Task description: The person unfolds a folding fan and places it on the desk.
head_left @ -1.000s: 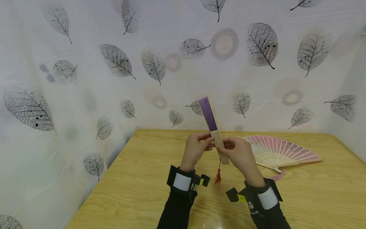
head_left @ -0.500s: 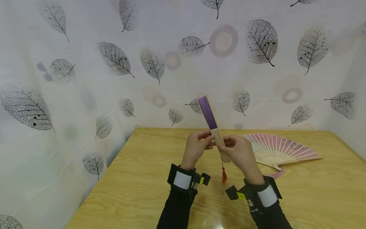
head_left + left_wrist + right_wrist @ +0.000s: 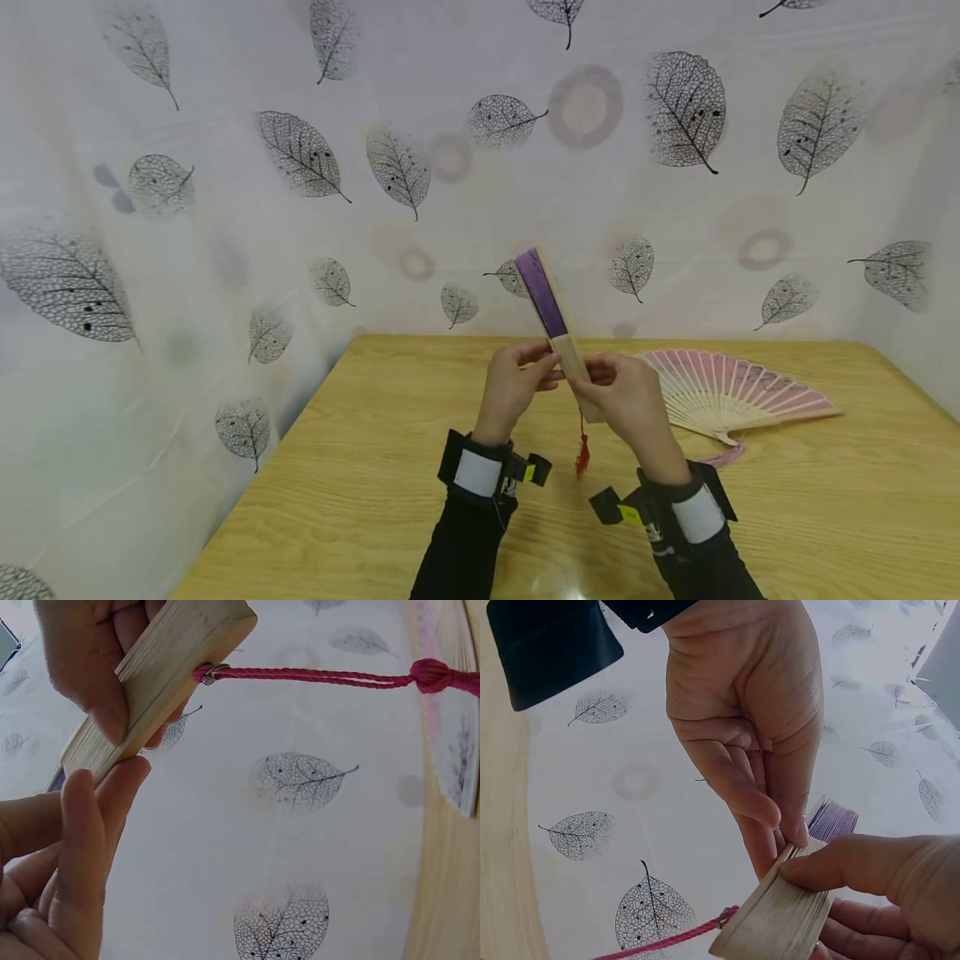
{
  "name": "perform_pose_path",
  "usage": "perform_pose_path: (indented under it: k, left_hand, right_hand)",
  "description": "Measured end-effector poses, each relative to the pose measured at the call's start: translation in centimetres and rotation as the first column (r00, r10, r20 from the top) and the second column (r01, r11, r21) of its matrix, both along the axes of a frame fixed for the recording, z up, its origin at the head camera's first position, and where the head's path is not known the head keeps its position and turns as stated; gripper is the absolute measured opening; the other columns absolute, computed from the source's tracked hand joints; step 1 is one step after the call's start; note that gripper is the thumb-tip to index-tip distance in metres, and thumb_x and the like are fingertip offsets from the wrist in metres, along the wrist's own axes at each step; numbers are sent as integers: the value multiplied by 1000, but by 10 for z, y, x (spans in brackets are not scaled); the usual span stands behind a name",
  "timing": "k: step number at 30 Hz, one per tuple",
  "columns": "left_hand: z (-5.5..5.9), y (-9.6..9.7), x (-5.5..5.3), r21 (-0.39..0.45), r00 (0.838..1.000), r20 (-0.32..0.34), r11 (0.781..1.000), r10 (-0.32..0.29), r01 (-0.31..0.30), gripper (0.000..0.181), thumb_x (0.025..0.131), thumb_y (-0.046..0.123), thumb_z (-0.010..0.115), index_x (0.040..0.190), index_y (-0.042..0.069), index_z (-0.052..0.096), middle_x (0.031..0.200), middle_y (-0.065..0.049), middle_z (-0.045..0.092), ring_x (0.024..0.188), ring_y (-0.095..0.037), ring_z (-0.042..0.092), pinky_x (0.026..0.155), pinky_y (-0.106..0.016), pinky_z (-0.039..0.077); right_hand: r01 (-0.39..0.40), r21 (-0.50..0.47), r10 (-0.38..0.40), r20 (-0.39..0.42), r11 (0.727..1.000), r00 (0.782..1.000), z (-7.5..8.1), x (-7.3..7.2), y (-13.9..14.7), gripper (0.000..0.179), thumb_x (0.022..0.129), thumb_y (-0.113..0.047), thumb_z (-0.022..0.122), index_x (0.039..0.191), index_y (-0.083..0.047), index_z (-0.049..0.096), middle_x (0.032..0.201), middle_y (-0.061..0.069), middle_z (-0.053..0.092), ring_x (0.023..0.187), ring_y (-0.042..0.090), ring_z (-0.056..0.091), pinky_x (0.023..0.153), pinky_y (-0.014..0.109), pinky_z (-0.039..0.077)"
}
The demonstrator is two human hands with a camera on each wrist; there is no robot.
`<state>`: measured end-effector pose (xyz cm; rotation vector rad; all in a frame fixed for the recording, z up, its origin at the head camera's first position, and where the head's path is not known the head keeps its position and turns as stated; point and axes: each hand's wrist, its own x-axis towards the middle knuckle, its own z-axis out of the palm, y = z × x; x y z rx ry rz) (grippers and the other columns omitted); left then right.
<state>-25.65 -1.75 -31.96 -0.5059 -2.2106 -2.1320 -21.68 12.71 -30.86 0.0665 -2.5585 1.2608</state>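
Both hands hold a folded purple folding fan [image 3: 542,292] up in front of me, tilted with its purple end up and to the left. My left hand [image 3: 510,387] pinches the wooden sticks at mid-length between thumb and fingers. Lower on the sticks, my right hand [image 3: 626,404] grips with its thumb across the wood [image 3: 780,919], as the right wrist view shows. A red tassel [image 3: 582,457] hangs from the fan's lower end. Its pink-red cord [image 3: 307,675] runs from a small metal ring in the left wrist view.
On the table [image 3: 375,467], an opened pink and white folding fan [image 3: 750,387] lies behind my right hand, with a pink tassel [image 3: 723,456] at its base. A pale curtain [image 3: 450,192] printed with dark leaves stands behind and to the left of the table.
The red tassel has swung right and then slightly back left. The purple fan tilts a little further left at its top; both hands keep their grip.
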Motion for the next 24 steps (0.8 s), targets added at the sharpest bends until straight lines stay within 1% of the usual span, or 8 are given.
perform_pose_path:
  k: [4, 10, 14, 21, 24]
  left_hand:
    - [0, 1, 0, 9, 1000, -3, 1000, 9, -9, 29, 88, 10, 60, 115, -1, 62, 106, -21, 65, 82, -26, 69, 69, -25, 58]
    - [1, 0, 1, 22, 1000, -19, 1000, 20, -19, 30, 88, 11, 60, 115, -2, 62, 105, -21, 65, 84, -30, 69, 69, -26, 58]
    - [1, 0, 1, 29, 1000, -17, 999, 21, -21, 30, 88, 12, 61, 115, -2, 62, 104, -21, 65, 84, -31, 68, 68, -25, 58]
    - [2, 1, 1, 36, 999, -3, 999, 35, -34, 31, 88, 12, 61, 116, -2, 62, 105, -21, 65, 83, -29, 69, 68, -25, 58]
    - [3, 1, 1, 41, 999, -4, 999, 36, -35, 31, 88, 12, 61, 116, -1, 62, 105, -22, 65, 84, -29, 69, 68, -25, 58]
  right_hand:
    - [6, -9, -6, -6, 1000, 1000, 1, 1, 0, 31, 81, -14, 69, 107, 3, 65, 97, 21, 69, 86, 31, 67, 73, 41, 55]
    - [7, -50, -8, -19, 999, 1000, 1, 2, -2, 31, 81, -15, 69, 105, 4, 66, 96, 21, 69, 86, 31, 67, 74, 41, 56]
    - [8, -62, -9, -15, 998, 1000, 2, 3, -2, 32, 81, -16, 69, 106, 4, 65, 98, 22, 68, 87, 31, 67, 74, 41, 56]
    - [14, -79, -17, -39, 997, 999, 1, 1, -2, 31, 81, -15, 70, 104, 4, 66, 97, 22, 68, 87, 30, 67, 75, 40, 56]
    - [14, -90, -17, -31, 996, 999, 1, 1, -2, 31, 81, -16, 70, 105, 4, 65, 99, 22, 68, 89, 31, 67, 76, 41, 56]
